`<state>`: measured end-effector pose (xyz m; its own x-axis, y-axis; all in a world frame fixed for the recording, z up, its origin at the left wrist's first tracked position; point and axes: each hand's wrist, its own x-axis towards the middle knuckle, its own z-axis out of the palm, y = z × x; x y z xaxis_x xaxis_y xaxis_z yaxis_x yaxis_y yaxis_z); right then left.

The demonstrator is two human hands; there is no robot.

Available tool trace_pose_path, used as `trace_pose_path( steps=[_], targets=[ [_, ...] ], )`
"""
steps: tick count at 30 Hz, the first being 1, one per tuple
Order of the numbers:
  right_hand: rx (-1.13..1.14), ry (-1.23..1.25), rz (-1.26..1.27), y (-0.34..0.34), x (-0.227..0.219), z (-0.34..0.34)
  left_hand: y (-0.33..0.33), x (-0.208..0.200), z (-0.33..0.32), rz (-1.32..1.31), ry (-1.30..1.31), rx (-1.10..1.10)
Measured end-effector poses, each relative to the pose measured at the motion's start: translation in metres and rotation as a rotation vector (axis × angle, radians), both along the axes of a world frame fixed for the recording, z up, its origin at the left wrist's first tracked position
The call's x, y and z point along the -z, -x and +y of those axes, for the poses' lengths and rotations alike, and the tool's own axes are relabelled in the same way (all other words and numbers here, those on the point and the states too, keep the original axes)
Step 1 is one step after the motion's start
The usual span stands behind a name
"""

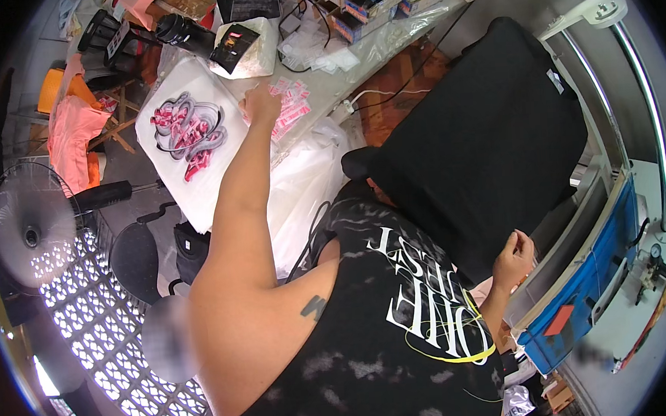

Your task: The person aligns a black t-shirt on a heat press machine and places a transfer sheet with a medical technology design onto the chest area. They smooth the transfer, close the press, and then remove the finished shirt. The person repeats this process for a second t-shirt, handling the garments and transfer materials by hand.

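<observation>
My left hand (260,103) reaches far out over the table, fingers curled together beside a scatter of pink-and-white labels (290,108). What lies between those fingertips is hidden. Just left of it is a white sheet (163,146) carrying a grey and pink printed design (189,127). My right hand (514,259) hovers by the lower right edge of a black cloth (474,146), its fingers loosely bent, apart, and with nothing visible in them. The cloth is spread over a broad board and has a small white tag (555,80) near its far right edge.
A press frame with metal tubes (657,127) and a blue panel (582,292) stands at right. Small boxes (367,15) are stacked at the back. A black wallet-like item (233,48) rests on a white bundle. A fan (33,226) spins at left, near orange-pink cloth (76,140).
</observation>
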<state>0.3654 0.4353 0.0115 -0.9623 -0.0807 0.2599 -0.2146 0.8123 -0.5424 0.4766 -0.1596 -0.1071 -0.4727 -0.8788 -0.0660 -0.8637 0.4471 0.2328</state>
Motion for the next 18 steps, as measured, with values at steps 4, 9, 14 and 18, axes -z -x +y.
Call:
trace_pose_path(
  steps=[4, 9, 14, 18],
  targets=[
    [-0.063, 0.027, 0.002, -0.006, -0.003, -0.016, 0.002, 0.018, -0.003, -0.002, 0.003, -0.069],
    [-0.006, 0.061, -0.017, -0.015, -0.003, -0.019, 0.013, 0.032, -0.017, 0.009, -0.080, -0.089],
    [-0.048, 0.117, 0.079, -0.009, 0.002, -0.020, 0.019, 0.038, -0.034, 0.393, -0.021, 0.331],
    [-0.150, 0.258, 0.055, 0.006, -0.014, -0.050, 0.084, -0.058, 0.078, 0.473, -0.546, 0.584]
  ],
)
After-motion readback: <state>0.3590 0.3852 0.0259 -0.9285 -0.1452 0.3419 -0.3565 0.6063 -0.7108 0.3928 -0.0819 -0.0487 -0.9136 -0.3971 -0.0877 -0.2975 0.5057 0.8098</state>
